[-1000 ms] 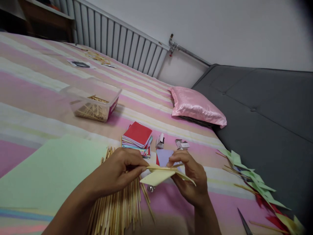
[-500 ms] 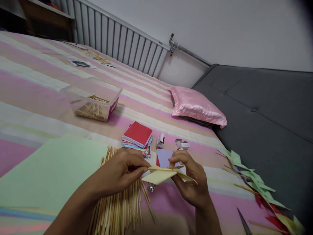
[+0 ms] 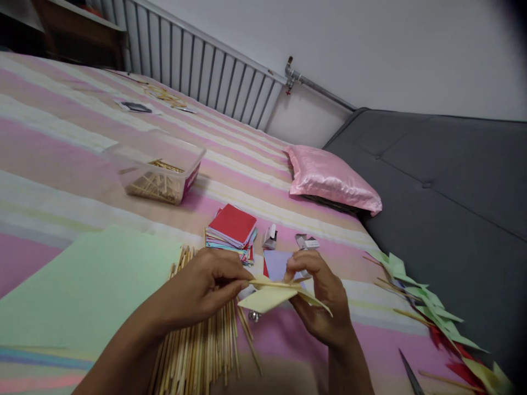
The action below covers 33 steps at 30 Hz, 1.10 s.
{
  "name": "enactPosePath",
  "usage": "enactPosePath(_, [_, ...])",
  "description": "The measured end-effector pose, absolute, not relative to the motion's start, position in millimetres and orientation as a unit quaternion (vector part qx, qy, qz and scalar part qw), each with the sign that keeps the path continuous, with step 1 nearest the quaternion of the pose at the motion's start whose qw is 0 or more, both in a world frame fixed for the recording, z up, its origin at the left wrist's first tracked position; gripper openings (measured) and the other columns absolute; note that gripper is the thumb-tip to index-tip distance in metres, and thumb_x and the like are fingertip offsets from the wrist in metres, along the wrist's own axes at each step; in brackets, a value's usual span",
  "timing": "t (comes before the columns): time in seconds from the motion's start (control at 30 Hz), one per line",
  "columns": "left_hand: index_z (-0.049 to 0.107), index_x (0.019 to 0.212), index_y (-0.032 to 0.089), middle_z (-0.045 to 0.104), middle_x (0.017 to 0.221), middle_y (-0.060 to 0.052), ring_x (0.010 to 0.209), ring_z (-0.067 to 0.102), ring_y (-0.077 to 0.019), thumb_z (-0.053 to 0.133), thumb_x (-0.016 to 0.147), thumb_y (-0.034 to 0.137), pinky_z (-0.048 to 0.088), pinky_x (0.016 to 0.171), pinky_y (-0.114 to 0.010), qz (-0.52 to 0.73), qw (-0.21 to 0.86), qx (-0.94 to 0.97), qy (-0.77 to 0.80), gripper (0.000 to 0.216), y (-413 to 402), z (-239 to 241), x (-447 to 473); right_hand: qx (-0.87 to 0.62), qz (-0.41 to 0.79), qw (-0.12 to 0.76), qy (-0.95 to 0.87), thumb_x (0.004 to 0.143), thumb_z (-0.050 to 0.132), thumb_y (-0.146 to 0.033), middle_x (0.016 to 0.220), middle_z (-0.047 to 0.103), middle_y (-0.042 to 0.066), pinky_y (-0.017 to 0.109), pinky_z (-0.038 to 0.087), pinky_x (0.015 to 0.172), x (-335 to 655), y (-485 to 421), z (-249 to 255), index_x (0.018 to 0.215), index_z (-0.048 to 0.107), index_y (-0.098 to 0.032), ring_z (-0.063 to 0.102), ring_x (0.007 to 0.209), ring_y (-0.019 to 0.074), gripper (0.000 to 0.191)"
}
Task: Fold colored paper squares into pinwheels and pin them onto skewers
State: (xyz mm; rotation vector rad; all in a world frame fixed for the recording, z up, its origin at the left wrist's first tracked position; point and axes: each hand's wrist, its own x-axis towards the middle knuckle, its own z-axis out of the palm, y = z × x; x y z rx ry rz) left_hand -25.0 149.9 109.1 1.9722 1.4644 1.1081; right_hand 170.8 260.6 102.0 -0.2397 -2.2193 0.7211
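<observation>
Between my two hands is a pale yellow paper pinwheel [image 3: 267, 299] with a thin wooden stick [image 3: 274, 283] lying along it. My left hand [image 3: 214, 282] pinches the stick's left end between thumb and fingertips. My right hand [image 3: 323, 299] grips the pinwheel near its middle, the index finger bent on top and the thumb below. Beneath my left forearm spreads a bundle of wooden sticks [image 3: 206, 345]. Just beyond my hands lie a purple paper square [image 3: 276, 263] and a stack of coloured paper squares [image 3: 233, 225] with red on top.
A clear plastic box [image 3: 156, 181] of short sticks stands farther left. Light green paper sheets [image 3: 82, 280] lie at left. Along the right are several paper pinwheels [image 3: 436, 307] and a pointed dark blade [image 3: 409, 373]. Two small boxes [image 3: 269, 237] sit ahead, near a pink pillow [image 3: 329, 178].
The yellow pinwheel has tilted slightly, its front blade a little lower. My right index finger has shifted marginally; both hands keep their hold.
</observation>
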Motion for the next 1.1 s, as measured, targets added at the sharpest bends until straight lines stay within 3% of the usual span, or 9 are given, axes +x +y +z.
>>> enactPosePath(0.27, [0.071, 0.091, 0.018, 0.062, 0.069, -0.002, 0.061, 0.054, -0.0090, 0.050, 0.085, 0.018, 0.036, 0.055, -0.020, 0.396, 0.234, 0.713, 0.529, 0.022, 150, 108, -26, -0.097, 0.359, 0.363, -0.854, 0.081, 0.059, -0.030, 0.084, 0.064, 0.006, 0.044, 0.042, 0.089, 173, 258, 98, 0.108, 0.049, -0.022, 0.058, 0.089, 0.0223, 0.030])
enactPosePath(0.53, [0.071, 0.085, 0.016, 0.061, 0.066, -0.002, 0.060, 0.052, -0.0093, 0.049, 0.085, 0.018, 0.034, 0.055, -0.021, 0.373, 0.247, 0.726, 0.523, 0.021, 151, 107, -24, -0.105, 0.445, 0.316, -0.831, 0.079, 0.062, -0.039, 0.083, 0.060, 0.004, 0.033, 0.049, 0.075, 173, 258, 99, 0.110, 0.049, -0.023, 0.060, 0.086, 0.0194, 0.037])
enactPosePath(0.77, [0.070, 0.087, 0.016, 0.062, 0.069, -0.003, 0.062, 0.053, -0.0103, 0.047, 0.087, 0.019, 0.035, 0.057, -0.021, 0.376, 0.265, 0.720, 0.521, 0.023, 151, 105, -24, -0.111, 0.382, 0.347, -0.849, 0.078, 0.064, -0.031, 0.077, 0.063, 0.003, 0.040, 0.042, 0.086, 173, 260, 101, 0.105, 0.053, -0.022, 0.058, 0.088, 0.0207, 0.031])
enactPosePath(0.93, [0.070, 0.085, 0.018, 0.060, 0.068, -0.001, 0.062, 0.053, -0.0094, 0.048, 0.086, 0.018, 0.036, 0.057, -0.020, 0.395, 0.251, 0.704, 0.534, 0.022, 154, 104, -25, -0.109, 0.319, 0.413, -0.846, 0.074, 0.068, -0.027, 0.080, 0.062, 0.004, 0.037, 0.043, 0.078, 167, 261, 109, 0.087, 0.059, -0.021, 0.056, 0.084, 0.0204, 0.017])
enactPosePath(1.1, [0.070, 0.085, 0.017, 0.061, 0.069, -0.001, 0.061, 0.053, -0.0088, 0.050, 0.084, 0.017, 0.037, 0.056, -0.019, 0.408, 0.249, 0.698, 0.533, 0.020, 154, 104, -25, -0.104, 0.264, 0.449, -0.847, 0.076, 0.067, -0.033, 0.066, 0.058, 0.002, 0.037, 0.041, 0.070, 166, 260, 114, 0.071, 0.060, -0.019, 0.053, 0.068, 0.0182, 0.016])
